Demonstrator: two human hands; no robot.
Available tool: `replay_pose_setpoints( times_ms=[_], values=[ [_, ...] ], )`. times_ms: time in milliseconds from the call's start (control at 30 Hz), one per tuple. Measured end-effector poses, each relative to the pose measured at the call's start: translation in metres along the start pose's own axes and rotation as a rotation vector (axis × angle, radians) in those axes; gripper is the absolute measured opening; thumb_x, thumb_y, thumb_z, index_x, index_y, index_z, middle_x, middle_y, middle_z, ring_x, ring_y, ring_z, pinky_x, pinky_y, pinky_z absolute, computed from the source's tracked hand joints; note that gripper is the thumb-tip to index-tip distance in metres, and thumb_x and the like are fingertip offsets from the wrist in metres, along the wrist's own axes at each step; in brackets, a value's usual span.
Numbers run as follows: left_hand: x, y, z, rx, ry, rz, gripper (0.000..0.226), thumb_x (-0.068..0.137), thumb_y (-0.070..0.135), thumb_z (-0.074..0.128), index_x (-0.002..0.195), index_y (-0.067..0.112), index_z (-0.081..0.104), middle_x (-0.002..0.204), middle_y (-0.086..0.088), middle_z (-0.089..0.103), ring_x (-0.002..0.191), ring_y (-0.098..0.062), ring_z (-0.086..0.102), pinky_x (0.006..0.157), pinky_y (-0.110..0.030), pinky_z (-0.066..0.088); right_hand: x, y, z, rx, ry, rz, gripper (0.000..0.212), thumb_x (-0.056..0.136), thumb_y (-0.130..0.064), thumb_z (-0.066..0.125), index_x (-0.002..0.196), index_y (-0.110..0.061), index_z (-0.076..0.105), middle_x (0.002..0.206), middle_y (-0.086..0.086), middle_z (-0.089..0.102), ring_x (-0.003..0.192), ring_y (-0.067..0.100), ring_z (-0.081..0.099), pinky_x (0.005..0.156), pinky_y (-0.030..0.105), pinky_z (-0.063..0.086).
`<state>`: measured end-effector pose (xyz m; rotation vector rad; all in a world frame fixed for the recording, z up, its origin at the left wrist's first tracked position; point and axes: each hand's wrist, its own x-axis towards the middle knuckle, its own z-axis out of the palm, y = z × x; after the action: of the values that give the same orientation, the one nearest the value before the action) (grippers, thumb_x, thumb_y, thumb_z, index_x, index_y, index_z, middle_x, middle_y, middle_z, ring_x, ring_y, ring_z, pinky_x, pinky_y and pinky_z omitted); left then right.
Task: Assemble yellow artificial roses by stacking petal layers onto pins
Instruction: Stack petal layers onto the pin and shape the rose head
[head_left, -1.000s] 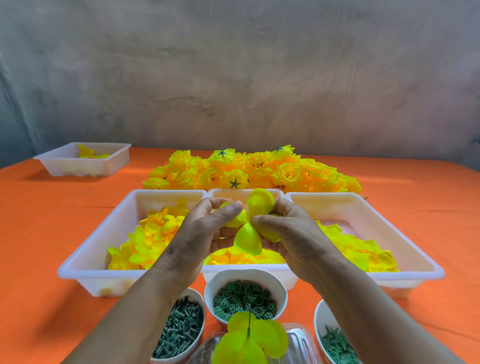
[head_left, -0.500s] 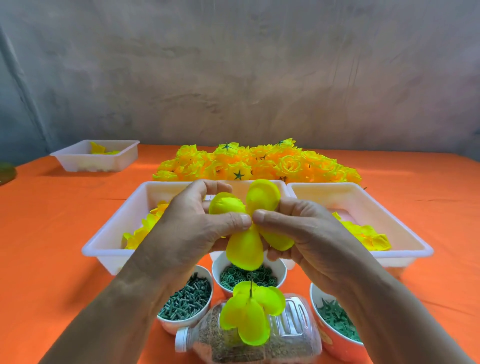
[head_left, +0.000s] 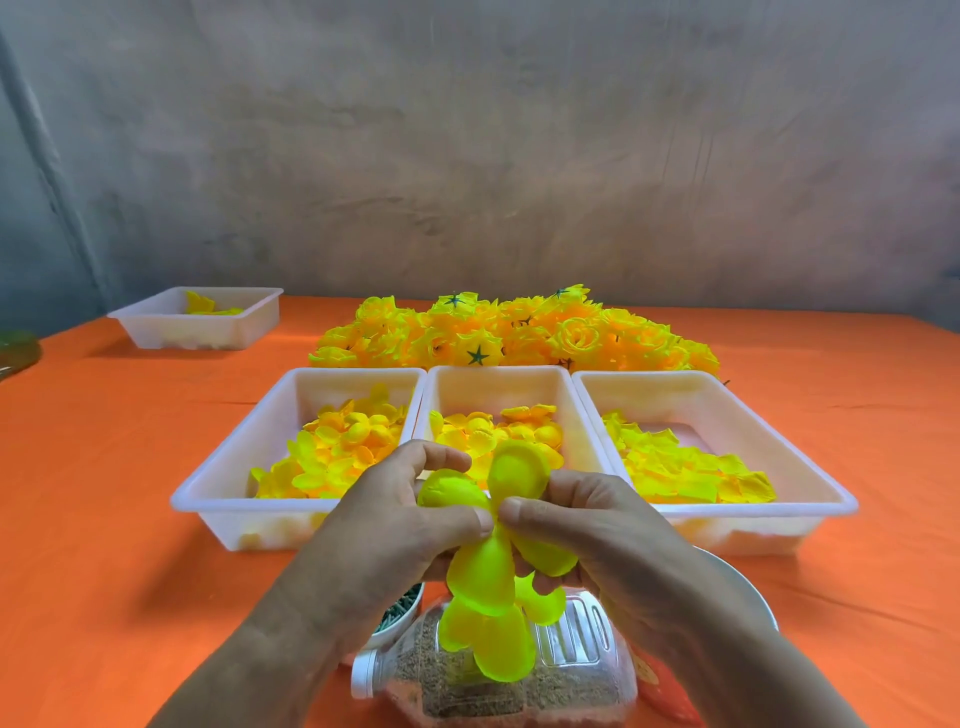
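Just in front of the middle tray (head_left: 498, 384), both hands hold one yellow petal layer (head_left: 519, 473) up in the air. The left hand (head_left: 395, 525) and the right hand (head_left: 587, 525) pinch it at its middle with thumbs and fingers, maybe to find the hole for the pin. Nearer than the tray, under the hands, another petal layer (head_left: 501, 652) sits on top of a bottle (head_left: 582, 675) lying on the tabletop (head_left: 104, 493); the bottle probably keeps the pin standing. The pin itself is hidden. Behind the tray waits a pile of finished roses (head_left: 519, 332).

left hand (head_left: 395, 525): fingers pinching | right hand (head_left: 587, 525): fingers pinching, thumbs meeting
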<state>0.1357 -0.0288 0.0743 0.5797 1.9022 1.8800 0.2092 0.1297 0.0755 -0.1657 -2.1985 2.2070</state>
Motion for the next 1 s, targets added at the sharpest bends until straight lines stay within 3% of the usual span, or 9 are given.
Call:
replay_pose_setpoints(
  times_ms=[200,400,533,700,867,1000],
  values=[
    [0.0033,-0.0065,-0.0014,0.022,0.002,-0.028,0.037,0.081,-0.003,0.071,0.109,0.016,0.058,0.069,-0.002,0.071,0.065,-0.022,0.072,0.056,-0.031,0.057,0.0007,0.0039,-0.0013,0.020,0.008,0.037,0.014,0.080,-0.025,0.071,0.079,-0.011,0.073,0.067,0.009,0.065,0.057,0.016,0.061,0.051,0.024,0.047],
    [0.0046,-0.0072,-0.0014,-0.012,-0.025,-0.051,0.041,0.077,0.000,0.076,0.111,0.013,0.058,0.070,-0.006,0.071,0.063,-0.024,0.071,0.056,-0.032,0.057,-0.0007,0.0070,-0.0012,0.041,-0.009,0.039,0.024,0.066,-0.037,0.073,0.076,-0.016,0.075,0.069,0.008,0.067,0.058,0.016,0.062,0.052,0.024,0.048],
    [0.0047,-0.0073,-0.0021,-0.012,-0.031,-0.059,0.056,0.056,0.012,0.080,0.109,0.017,0.061,0.080,-0.010,0.074,0.074,-0.028,0.073,0.062,-0.038,0.059,-0.0007,0.0076,-0.0013,0.064,-0.010,0.029,0.022,0.068,-0.035,0.072,0.077,-0.015,0.074,0.067,0.007,0.066,0.057,0.017,0.062,0.052,0.024,0.049],
    [0.0053,-0.0071,-0.0052,-0.022,-0.024,-0.055,0.056,0.053,0.010,0.081,0.105,0.019,0.063,0.078,-0.010,0.072,0.073,-0.027,0.073,0.058,-0.036,0.058,-0.0007,0.0089,-0.0012,0.104,-0.003,0.025,0.029,0.066,-0.033,0.072,0.084,-0.010,0.074,0.071,0.008,0.069,0.059,0.018,0.063,0.055,0.024,0.050],
    [0.0048,-0.0067,-0.0056,-0.001,-0.025,-0.052,0.054,0.051,0.011,0.082,0.101,0.023,0.065,0.077,-0.008,0.073,0.071,-0.024,0.073,0.053,-0.031,0.055,-0.0018,0.0099,-0.0008,0.112,-0.011,0.010,0.023,0.068,-0.031,0.071,0.081,-0.013,0.076,0.071,0.006,0.070,0.059,0.016,0.064,0.055,0.023,0.051],
    [0.0048,-0.0066,-0.0075,-0.011,-0.030,-0.056,0.045,0.050,0.011,0.083,0.089,0.031,0.069,0.077,-0.009,0.073,0.071,-0.026,0.073,0.054,-0.032,0.056,-0.0014,0.0106,-0.0003,0.086,-0.001,0.016,0.030,0.067,-0.034,0.071,0.086,-0.010,0.075,0.074,0.008,0.070,0.061,0.018,0.063,0.057,0.026,0.052]
  ],
)
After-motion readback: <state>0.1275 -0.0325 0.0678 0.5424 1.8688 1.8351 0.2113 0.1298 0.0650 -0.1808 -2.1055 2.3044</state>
